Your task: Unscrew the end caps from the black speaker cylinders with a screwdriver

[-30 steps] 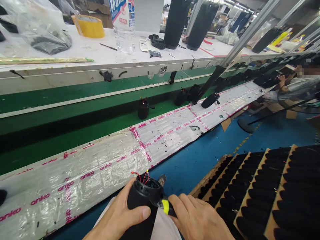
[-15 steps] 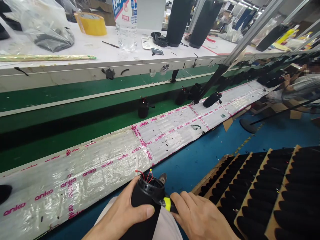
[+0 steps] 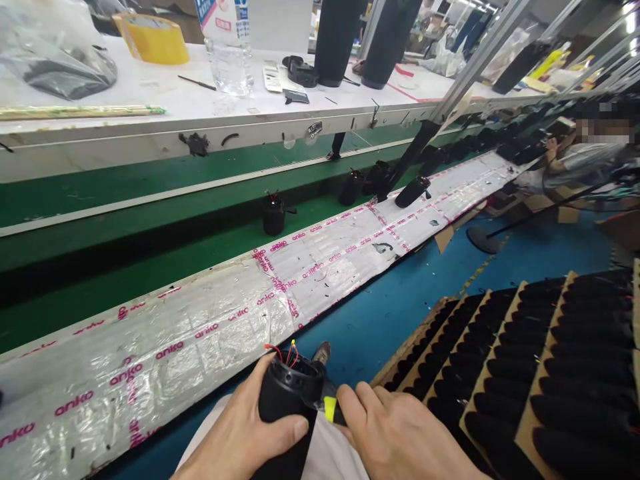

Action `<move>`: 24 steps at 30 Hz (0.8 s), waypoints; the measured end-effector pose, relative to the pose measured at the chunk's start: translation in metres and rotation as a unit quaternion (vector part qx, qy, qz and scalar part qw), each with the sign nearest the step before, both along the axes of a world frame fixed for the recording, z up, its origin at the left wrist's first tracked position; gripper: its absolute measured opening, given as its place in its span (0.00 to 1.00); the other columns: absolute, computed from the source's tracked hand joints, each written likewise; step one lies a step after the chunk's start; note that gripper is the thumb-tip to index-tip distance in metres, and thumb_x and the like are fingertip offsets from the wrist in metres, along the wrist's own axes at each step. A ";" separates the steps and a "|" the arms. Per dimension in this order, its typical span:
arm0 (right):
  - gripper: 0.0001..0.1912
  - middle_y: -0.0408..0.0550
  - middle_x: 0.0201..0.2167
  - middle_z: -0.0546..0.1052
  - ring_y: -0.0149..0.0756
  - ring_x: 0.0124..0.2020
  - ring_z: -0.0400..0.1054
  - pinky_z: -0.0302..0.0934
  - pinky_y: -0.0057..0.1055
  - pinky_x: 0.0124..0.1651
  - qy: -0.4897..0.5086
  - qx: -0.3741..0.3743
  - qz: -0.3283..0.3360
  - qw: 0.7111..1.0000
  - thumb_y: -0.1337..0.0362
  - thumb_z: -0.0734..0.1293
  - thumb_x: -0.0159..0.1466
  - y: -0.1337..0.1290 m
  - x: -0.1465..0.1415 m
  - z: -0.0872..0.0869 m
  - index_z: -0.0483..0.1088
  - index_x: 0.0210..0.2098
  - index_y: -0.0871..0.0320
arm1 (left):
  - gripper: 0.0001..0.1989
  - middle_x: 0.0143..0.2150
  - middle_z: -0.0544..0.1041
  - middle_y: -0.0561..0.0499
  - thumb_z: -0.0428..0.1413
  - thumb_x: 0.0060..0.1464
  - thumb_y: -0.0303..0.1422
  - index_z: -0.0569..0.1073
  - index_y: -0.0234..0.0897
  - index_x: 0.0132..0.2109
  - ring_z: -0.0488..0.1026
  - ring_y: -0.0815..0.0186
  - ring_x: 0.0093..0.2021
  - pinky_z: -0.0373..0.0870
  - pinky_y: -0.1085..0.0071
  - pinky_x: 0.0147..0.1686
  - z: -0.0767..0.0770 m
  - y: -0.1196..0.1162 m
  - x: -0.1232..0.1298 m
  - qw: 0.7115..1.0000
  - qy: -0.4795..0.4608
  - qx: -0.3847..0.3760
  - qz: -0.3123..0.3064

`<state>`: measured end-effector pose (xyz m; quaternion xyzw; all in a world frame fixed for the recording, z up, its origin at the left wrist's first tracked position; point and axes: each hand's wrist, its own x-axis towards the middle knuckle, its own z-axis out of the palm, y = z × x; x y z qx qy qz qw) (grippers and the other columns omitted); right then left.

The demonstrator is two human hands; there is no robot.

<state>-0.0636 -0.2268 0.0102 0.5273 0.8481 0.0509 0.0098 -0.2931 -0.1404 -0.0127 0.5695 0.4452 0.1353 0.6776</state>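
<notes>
A black cylinder [image 3: 285, 413] stands nearly upright above my lap, its open top ringed by a rim with small holes. Red wires with a red and a yellow tip stick out of that opening. My left hand [image 3: 250, 427] wraps round the cylinder, thumb across its near side. My right hand [image 3: 395, 427] is closed on the dark handle of a tool with a yellow band [image 3: 330, 408]. The tool's front end meets the right side of the cylinder just below the rim; its exact tip is hard to make out.
A long plastic-covered bench [image 3: 200, 353] crosses in front, with a black cylinder [image 3: 413, 192] lying farther along it. Above is a white shelf [image 3: 150, 93] with tape [image 3: 153, 40] and a bottle [image 3: 227, 60]. Trays of black cylinders [image 3: 520, 353] fill the right. A person [image 3: 580, 150] sits far right.
The view has shifted slightly, so the bench and shelf appear farther left. Both hands keep their holds on the cylinder and the tool.
</notes>
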 end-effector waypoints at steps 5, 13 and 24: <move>0.14 0.40 0.23 0.69 0.37 0.16 0.63 0.41 0.36 0.18 -0.027 0.002 0.002 1.000 0.69 0.68 0.57 0.001 -0.004 0.006 0.59 0.39 0.54 | 0.32 0.70 0.71 0.52 0.64 0.50 0.40 0.69 0.47 0.62 0.65 0.43 0.69 0.69 0.57 0.62 0.006 -0.002 0.007 1.000 0.017 -0.006 0.022; 0.06 0.42 0.26 0.72 0.39 0.20 0.68 0.46 0.39 0.19 0.002 -0.056 -0.009 0.998 0.66 0.65 0.70 0.007 -0.005 0.001 0.60 0.39 0.54 | 0.34 0.68 0.73 0.47 0.63 0.54 0.47 0.67 0.44 0.65 0.66 0.41 0.67 0.62 0.51 0.66 -0.004 0.001 0.006 0.999 -0.029 -0.021 0.013; 0.22 0.40 0.24 0.71 0.35 0.22 0.70 0.54 0.36 0.24 0.129 0.023 -0.036 0.991 0.57 0.43 0.80 0.007 -0.002 -0.001 0.61 0.39 0.54 | 0.35 0.63 0.77 0.45 0.65 0.54 0.48 0.69 0.43 0.65 0.68 0.40 0.65 0.61 0.46 0.67 -0.010 0.002 0.007 0.993 -0.108 -0.047 0.026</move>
